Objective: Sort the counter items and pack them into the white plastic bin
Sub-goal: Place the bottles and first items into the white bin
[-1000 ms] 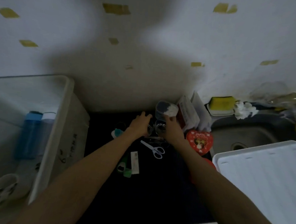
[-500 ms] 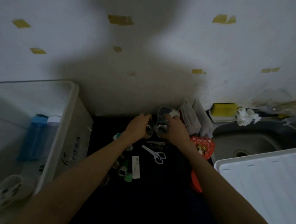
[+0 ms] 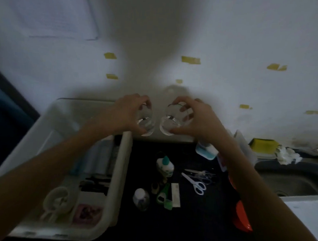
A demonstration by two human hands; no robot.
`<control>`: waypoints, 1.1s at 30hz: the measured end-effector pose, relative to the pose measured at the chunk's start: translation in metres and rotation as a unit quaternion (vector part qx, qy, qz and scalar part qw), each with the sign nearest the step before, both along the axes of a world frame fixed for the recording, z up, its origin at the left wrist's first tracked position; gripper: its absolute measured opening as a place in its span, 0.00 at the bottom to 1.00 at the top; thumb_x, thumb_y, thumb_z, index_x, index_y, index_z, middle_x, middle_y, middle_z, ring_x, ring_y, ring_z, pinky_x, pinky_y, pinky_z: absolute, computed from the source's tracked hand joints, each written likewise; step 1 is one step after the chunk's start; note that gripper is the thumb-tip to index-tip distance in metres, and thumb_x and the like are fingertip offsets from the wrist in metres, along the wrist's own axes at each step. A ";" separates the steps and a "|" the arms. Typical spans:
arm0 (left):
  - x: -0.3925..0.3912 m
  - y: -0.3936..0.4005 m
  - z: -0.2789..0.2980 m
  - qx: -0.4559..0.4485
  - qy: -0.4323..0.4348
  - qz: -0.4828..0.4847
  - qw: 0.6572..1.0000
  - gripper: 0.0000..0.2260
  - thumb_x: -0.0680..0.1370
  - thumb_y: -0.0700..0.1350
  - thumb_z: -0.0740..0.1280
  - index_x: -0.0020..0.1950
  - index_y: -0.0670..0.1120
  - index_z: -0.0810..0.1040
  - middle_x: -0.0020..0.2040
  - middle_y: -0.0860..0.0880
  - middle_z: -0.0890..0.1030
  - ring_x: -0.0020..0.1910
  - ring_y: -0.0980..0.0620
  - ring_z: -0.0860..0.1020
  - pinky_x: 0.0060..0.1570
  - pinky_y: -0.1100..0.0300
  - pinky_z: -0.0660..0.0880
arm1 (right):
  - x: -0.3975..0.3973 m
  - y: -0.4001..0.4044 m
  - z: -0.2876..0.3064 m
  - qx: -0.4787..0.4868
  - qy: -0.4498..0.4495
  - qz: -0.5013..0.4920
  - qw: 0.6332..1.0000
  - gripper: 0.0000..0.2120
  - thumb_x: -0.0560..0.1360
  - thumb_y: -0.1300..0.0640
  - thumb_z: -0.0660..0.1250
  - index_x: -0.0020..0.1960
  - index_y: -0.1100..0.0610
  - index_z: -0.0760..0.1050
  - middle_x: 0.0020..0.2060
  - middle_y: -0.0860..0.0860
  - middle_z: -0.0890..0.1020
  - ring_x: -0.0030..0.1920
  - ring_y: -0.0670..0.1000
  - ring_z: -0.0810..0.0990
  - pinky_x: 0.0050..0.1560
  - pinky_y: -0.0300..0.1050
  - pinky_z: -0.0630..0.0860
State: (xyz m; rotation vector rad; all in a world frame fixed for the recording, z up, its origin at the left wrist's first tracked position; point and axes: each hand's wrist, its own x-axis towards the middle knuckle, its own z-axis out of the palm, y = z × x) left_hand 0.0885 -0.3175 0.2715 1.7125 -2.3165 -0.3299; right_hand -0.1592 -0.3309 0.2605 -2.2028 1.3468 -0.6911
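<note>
Holding 2 clear glasses up off the counter, you have 1 in each hand. Your left hand (image 3: 126,115) curls its fingers round the left glass (image 3: 146,123), thumb low near the base. Your right hand (image 3: 195,120) wraps the right glass (image 3: 170,123), fingers over the rim side, thumb under the base. The 2 glasses sit just beside each other with a slim gap between them, both in the air in front of the white wall.

The left glass hangs just past the far right corner of the white plastic bin (image 3: 121,166), whose right rim runs straight down under your left forearm. Inside the bin there are pale bottles at the far end, dark slim items in the middle, and a white round piece and a pinkish item near the front.

Between the bin's rim and your right forearm lies the dark counter (image 3: 186,223): a glue bottle (image 3: 164,165), white-handled scissors (image 3: 195,184), a small jar (image 3: 140,198), a green item (image 3: 164,196) and a white strip (image 3: 175,195) crowd the middle, while the near stretch is bare. An orange-red item (image 3: 242,218) shows under your right forearm. Further right sit the sink (image 3: 289,180) and a yellow sponge (image 3: 263,144) on its ledge.
</note>
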 end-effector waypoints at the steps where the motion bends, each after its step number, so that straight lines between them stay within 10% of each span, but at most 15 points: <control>1: 0.019 0.009 0.008 -0.005 -0.007 0.004 1.000 0.30 0.59 0.50 0.80 0.58 0.53 0.75 0.49 0.50 0.76 0.41 0.53 0.73 0.45 0.56 0.73 | 0.017 0.003 0.007 -0.003 0.002 0.014 1.000 0.34 0.57 0.46 0.82 0.60 0.42 0.73 0.49 0.49 0.78 0.45 0.47 0.80 0.50 0.49 0.80; 8: 0.147 0.076 0.017 0.023 -0.072 0.047 0.996 0.31 0.57 0.65 0.74 0.57 0.61 0.72 0.50 0.59 0.77 0.45 0.57 0.76 0.46 0.54 0.77 | 0.144 0.037 0.019 0.032 0.010 0.123 0.992 0.34 0.57 0.42 0.80 0.61 0.45 0.73 0.51 0.44 0.80 0.43 0.41 0.80 0.49 0.47 0.80; 11: 0.184 0.100 -0.005 0.084 -0.041 0.059 0.994 0.30 0.62 0.56 0.80 0.61 0.54 0.74 0.52 0.55 0.77 0.48 0.55 0.76 0.45 0.59 0.76 | 0.188 0.049 0.002 0.056 0.054 0.163 0.984 0.36 0.61 0.46 0.81 0.64 0.51 0.71 0.54 0.45 0.78 0.43 0.39 0.77 0.48 0.38 0.72; 21: 0.206 0.108 -0.137 0.209 0.022 0.026 0.977 0.27 0.61 0.50 0.80 0.57 0.52 0.74 0.52 0.54 0.75 0.46 0.55 0.76 0.45 0.57 0.77 | 0.268 0.089 -0.102 0.192 0.328 0.192 0.905 0.35 0.67 0.45 0.75 0.68 0.54 0.66 0.63 0.57 0.73 0.56 0.58 0.78 0.57 0.53 0.79; 28: 0.185 0.101 -0.178 0.275 -0.018 -0.010 0.961 0.34 0.65 0.46 0.80 0.66 0.49 0.70 0.60 0.48 0.76 0.54 0.48 0.78 0.49 0.56 0.76 | 0.270 0.104 -0.136 0.317 0.353 0.133 0.870 0.31 0.64 0.55 0.80 0.63 0.57 0.72 0.52 0.53 0.78 0.40 0.49 0.79 0.34 0.41 0.80; 33: 0.173 0.094 -0.190 0.371 -0.102 -0.051 0.921 0.43 0.65 0.50 0.80 0.74 0.49 0.62 0.66 0.45 0.72 0.58 0.45 0.77 0.54 0.54 0.79 | 0.286 0.113 -0.151 0.429 0.347 0.097 0.829 0.40 0.61 0.55 0.83 0.69 0.55 0.70 0.60 0.55 0.76 0.53 0.57 0.80 0.35 0.48 0.83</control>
